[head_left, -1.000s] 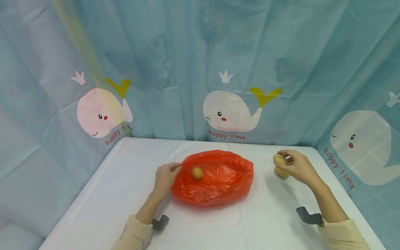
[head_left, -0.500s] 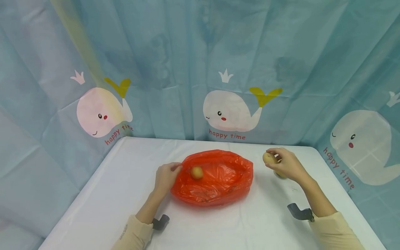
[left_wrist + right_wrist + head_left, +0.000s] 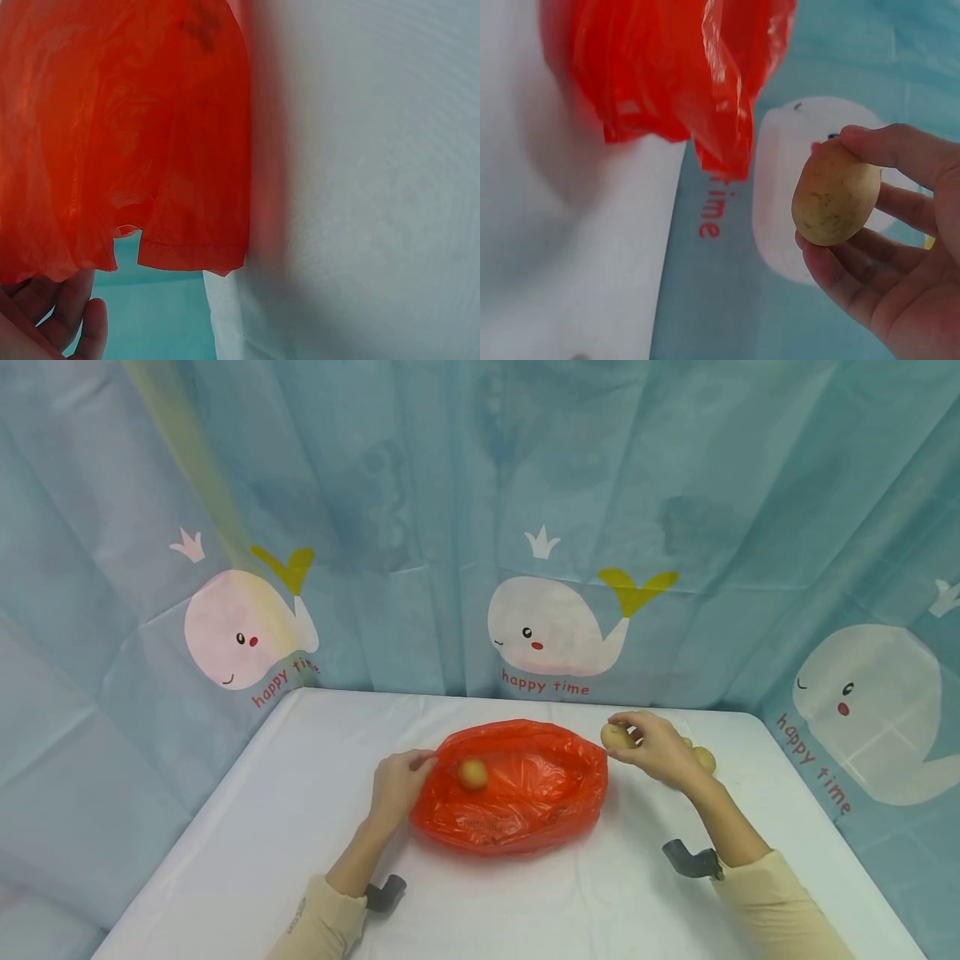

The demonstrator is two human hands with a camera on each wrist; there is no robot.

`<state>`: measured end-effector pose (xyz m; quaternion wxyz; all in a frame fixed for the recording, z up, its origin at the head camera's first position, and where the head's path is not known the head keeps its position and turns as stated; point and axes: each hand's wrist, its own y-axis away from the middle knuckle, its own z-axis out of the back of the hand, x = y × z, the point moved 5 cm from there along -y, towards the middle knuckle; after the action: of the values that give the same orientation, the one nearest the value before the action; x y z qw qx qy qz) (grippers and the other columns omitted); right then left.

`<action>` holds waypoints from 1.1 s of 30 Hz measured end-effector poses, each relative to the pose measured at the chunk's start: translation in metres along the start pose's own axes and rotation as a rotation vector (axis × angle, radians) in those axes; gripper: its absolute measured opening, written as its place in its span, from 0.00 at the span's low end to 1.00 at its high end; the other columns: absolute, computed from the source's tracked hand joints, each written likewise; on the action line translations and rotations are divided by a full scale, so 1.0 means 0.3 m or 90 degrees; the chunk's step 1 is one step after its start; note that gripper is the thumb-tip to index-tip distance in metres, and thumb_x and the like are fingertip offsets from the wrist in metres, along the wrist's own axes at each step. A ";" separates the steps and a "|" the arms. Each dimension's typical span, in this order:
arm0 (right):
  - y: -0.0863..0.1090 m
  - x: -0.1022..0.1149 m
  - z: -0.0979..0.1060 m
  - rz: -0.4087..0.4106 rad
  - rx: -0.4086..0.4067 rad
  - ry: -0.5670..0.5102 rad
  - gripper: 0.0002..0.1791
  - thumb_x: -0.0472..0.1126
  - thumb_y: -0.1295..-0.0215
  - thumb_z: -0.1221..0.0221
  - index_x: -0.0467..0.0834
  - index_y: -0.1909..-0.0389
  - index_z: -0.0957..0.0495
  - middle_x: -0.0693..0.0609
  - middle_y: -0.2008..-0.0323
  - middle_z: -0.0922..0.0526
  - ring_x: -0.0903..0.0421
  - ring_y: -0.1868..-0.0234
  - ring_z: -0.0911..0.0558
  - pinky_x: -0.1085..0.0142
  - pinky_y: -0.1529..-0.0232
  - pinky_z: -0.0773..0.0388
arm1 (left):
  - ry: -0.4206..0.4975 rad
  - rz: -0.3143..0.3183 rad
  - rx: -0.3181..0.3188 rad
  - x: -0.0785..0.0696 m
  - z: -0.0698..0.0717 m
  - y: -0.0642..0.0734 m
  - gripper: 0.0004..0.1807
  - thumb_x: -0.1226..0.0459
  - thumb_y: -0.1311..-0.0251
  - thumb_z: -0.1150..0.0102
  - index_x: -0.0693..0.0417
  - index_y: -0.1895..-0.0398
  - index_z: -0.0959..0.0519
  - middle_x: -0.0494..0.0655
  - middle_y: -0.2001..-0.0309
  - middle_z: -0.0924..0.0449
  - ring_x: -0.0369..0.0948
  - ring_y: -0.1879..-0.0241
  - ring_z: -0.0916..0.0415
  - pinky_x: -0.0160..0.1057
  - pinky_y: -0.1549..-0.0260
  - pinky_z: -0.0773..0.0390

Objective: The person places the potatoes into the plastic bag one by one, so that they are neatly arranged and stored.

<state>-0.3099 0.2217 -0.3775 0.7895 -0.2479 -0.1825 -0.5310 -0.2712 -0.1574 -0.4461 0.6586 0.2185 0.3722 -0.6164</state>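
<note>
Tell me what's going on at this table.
A person is handling potatoes and a red plastic bag. The left-hand grip holds the bag's left rim, and the bag's mouth stands open. The right-hand grip has a yellowish potato between thumb and fingers, close to the bag's right side but not in it. One potato lies inside the bag, toward the left. More potatoes sit on the white table, partly hidden behind the right-hand grip.

white table (image 3: 285, 818): red bag (image 3: 513, 839), potatoes (image 3: 703, 760)

Bag (image 3: 510, 827) on table (image 3: 300, 810), 1 potato (image 3: 472, 775) inside (other potatoes (image 3: 704, 760) right).
</note>
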 end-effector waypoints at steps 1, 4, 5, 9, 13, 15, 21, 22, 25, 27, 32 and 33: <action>-0.005 0.005 -0.007 0.002 0.003 -0.004 0.23 0.37 0.43 0.33 0.35 0.46 0.23 0.37 0.50 0.19 0.45 0.58 0.19 0.55 0.61 0.16 | -0.001 0.000 -0.001 0.001 0.000 0.000 0.15 0.58 0.35 0.41 0.55 0.51 0.16 0.52 0.53 0.13 0.51 0.48 0.18 0.51 0.47 0.19; -0.022 0.019 -0.028 0.004 0.013 -0.012 0.23 0.36 0.43 0.34 0.35 0.46 0.23 0.38 0.50 0.19 0.46 0.58 0.19 0.57 0.61 0.16 | -0.001 -0.001 0.000 0.002 -0.001 0.001 0.15 0.58 0.35 0.41 0.56 0.50 0.16 0.53 0.53 0.13 0.51 0.48 0.18 0.51 0.47 0.19; -0.028 0.024 -0.034 0.006 0.015 -0.013 0.23 0.36 0.43 0.34 0.36 0.47 0.23 0.38 0.51 0.18 0.46 0.58 0.19 0.58 0.62 0.16 | 0.000 -0.003 0.000 0.002 -0.001 0.000 0.15 0.58 0.35 0.41 0.56 0.51 0.16 0.53 0.53 0.13 0.51 0.48 0.18 0.51 0.47 0.19; -0.053 0.043 -0.059 0.014 0.022 -0.014 0.22 0.37 0.43 0.34 0.36 0.47 0.22 0.40 0.52 0.17 0.47 0.59 0.19 0.59 0.63 0.16 | -0.005 -0.012 -0.002 -0.001 -0.001 -0.002 0.15 0.59 0.35 0.40 0.56 0.51 0.16 0.53 0.53 0.13 0.51 0.48 0.18 0.51 0.47 0.19; -0.073 0.059 -0.084 0.018 0.027 -0.016 0.22 0.37 0.44 0.34 0.37 0.48 0.22 0.41 0.52 0.17 0.48 0.59 0.19 0.57 0.60 0.17 | -0.010 -0.018 -0.007 -0.004 -0.002 -0.004 0.14 0.59 0.36 0.40 0.56 0.51 0.16 0.53 0.54 0.13 0.52 0.48 0.18 0.52 0.46 0.20; -0.081 0.067 -0.099 0.016 0.034 -0.018 0.22 0.37 0.44 0.34 0.37 0.48 0.22 0.41 0.53 0.17 0.49 0.59 0.20 0.57 0.58 0.17 | -0.011 -0.023 -0.010 -0.006 -0.002 -0.004 0.14 0.60 0.36 0.40 0.56 0.52 0.16 0.53 0.54 0.13 0.52 0.49 0.18 0.52 0.47 0.19; -0.108 0.097 -0.149 0.000 0.064 -0.030 0.23 0.38 0.43 0.34 0.38 0.46 0.22 0.42 0.50 0.18 0.48 0.56 0.20 0.57 0.57 0.16 | -0.011 -0.025 -0.014 -0.003 -0.005 -0.005 0.13 0.60 0.36 0.39 0.57 0.52 0.15 0.53 0.55 0.13 0.51 0.50 0.18 0.51 0.47 0.19; -0.112 0.102 -0.156 -0.002 0.068 -0.032 0.23 0.38 0.43 0.34 0.39 0.45 0.22 0.42 0.50 0.18 0.48 0.56 0.20 0.57 0.57 0.16 | -0.010 -0.025 -0.015 -0.003 -0.005 -0.005 0.13 0.60 0.36 0.39 0.57 0.52 0.15 0.53 0.55 0.13 0.51 0.50 0.18 0.51 0.48 0.19; -0.125 0.118 -0.177 0.001 0.080 -0.033 0.23 0.38 0.43 0.35 0.40 0.45 0.22 0.43 0.50 0.18 0.48 0.55 0.21 0.56 0.55 0.16 | -0.008 -0.033 -0.019 -0.004 -0.009 -0.007 0.13 0.60 0.36 0.39 0.57 0.53 0.15 0.53 0.55 0.13 0.51 0.50 0.17 0.51 0.48 0.19; -0.133 0.125 -0.191 -0.001 0.085 -0.037 0.22 0.38 0.43 0.34 0.41 0.46 0.22 0.44 0.50 0.18 0.48 0.54 0.22 0.56 0.54 0.16 | -0.007 -0.040 -0.021 -0.006 -0.012 -0.009 0.13 0.60 0.36 0.39 0.57 0.52 0.15 0.53 0.55 0.13 0.51 0.51 0.17 0.51 0.48 0.18; -0.147 0.137 -0.230 0.015 0.090 -0.032 0.23 0.36 0.44 0.33 0.41 0.46 0.22 0.45 0.50 0.18 0.48 0.52 0.22 0.52 0.49 0.17 | -0.005 -0.043 -0.021 -0.011 -0.016 -0.010 0.13 0.61 0.36 0.39 0.56 0.52 0.15 0.52 0.55 0.13 0.51 0.50 0.17 0.51 0.48 0.19; -0.149 0.140 -0.238 0.018 0.090 -0.032 0.23 0.36 0.45 0.33 0.41 0.46 0.22 0.45 0.50 0.18 0.48 0.51 0.22 0.52 0.48 0.18 | -0.005 -0.042 -0.021 -0.011 -0.017 -0.010 0.13 0.61 0.36 0.39 0.56 0.52 0.15 0.53 0.55 0.13 0.51 0.50 0.17 0.51 0.48 0.19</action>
<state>-0.3341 0.1346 -0.4033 0.8075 -0.2073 -0.2361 -0.4993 -0.2752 -0.1520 -0.4464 0.6431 0.1927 0.3865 -0.6324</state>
